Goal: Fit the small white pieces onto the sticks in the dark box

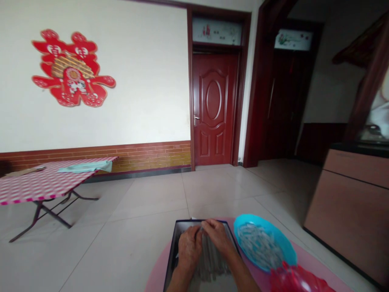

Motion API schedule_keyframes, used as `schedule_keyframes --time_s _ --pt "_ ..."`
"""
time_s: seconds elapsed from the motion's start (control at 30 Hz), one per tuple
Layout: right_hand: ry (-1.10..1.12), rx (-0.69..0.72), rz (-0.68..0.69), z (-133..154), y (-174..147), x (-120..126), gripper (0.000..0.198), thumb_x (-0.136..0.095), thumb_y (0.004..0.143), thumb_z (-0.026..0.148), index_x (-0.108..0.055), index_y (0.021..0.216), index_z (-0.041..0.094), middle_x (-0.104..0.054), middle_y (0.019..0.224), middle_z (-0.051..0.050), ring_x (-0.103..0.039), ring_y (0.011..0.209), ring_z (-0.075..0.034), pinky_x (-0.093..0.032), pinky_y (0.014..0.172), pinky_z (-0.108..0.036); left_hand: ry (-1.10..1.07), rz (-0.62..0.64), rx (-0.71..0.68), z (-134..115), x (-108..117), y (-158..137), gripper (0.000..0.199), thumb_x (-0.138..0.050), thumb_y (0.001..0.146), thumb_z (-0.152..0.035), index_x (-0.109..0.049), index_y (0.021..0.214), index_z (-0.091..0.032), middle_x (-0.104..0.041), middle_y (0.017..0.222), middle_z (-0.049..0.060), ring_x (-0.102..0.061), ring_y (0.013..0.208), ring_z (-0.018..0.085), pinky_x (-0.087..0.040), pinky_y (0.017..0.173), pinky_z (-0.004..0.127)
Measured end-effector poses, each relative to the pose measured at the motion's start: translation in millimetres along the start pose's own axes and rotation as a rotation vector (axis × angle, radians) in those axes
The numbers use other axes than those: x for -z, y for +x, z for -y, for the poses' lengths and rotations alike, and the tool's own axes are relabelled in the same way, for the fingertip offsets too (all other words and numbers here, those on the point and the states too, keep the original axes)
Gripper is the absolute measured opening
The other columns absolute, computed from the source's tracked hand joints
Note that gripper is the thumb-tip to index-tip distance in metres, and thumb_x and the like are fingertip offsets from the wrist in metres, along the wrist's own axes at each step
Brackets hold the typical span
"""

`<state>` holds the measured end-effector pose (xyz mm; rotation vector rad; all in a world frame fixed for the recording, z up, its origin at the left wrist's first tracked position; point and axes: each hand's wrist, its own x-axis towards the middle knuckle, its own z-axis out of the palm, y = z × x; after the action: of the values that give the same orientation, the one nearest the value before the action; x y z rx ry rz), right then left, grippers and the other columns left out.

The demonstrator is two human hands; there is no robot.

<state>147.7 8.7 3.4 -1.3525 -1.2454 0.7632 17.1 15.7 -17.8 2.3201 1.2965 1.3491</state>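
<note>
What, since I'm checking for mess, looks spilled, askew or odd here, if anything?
Nothing stands out: pale sticks lie in the box under the left hand and right hand, more lie in the blue bowl, and I see no spill.

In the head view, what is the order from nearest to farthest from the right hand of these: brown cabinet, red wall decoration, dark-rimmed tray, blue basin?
From the right hand:
1. Dark-rimmed tray, under it
2. Blue basin, to the right
3. Brown cabinet, farther right
4. Red wall decoration, far left, high up
</note>
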Motion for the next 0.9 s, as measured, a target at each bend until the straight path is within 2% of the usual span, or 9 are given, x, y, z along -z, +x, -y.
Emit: schedule_keyframes --time_s 0.2,0.4,0.6,0.9 --pt "-0.011 -0.026 -0.039 4 0 -3 0.029 -0.056 0.072 0.045 -0.055 0.053 0.023 -0.054 0.051 0.002 -0.050 0.055 -0.015 -0.038 0.056 -0.027 -0.024 -0.036 -0.029 1 -2 0 0.029 -0.043 0.088 -0.024 -0.071 0.091 -0.018 -0.075 0.082 0.008 -0.071 0.073 0.020 -0.054 0.067 0.027" --pt "0.160 -0.031 0.024 -4 1 -4 0.027 -0.052 0.075 0.045 -0.065 0.067 0.022 -0.060 0.059 0.000 -0.056 0.061 -0.017 -0.044 0.061 -0.028 -0.082 -0.022 0.001 3 -3 0 0.031 -0.042 0.088 -0.024 -0.071 0.095 -0.018 -0.076 0.085 0.008 -0.072 0.076 0.020 -0.054 0.070 0.028" --pt "0.238 -0.049 0.068 -6 1 -4 0.023 -0.059 0.071 0.043 -0.066 0.068 0.021 -0.062 0.063 0.000 -0.057 0.064 -0.017 -0.045 0.064 -0.028 -0.132 -0.004 0.043 3 -2 0 0.031 -0.042 0.089 -0.027 -0.071 0.096 -0.019 -0.076 0.088 0.008 -0.071 0.080 0.020 -0.054 0.073 0.028" --pt "0.130 -0.029 0.028 7 -2 -3 0.024 -0.057 0.071 0.041 -0.060 0.059 0.021 -0.053 0.054 0.002 -0.050 0.058 -0.015 -0.039 0.058 -0.026 -0.111 0.039 0.016 0 0 1 0.036 -0.036 0.092 -0.025 -0.070 0.097 -0.017 -0.075 0.086 0.010 -0.071 0.078 0.021 -0.053 0.070 0.029"
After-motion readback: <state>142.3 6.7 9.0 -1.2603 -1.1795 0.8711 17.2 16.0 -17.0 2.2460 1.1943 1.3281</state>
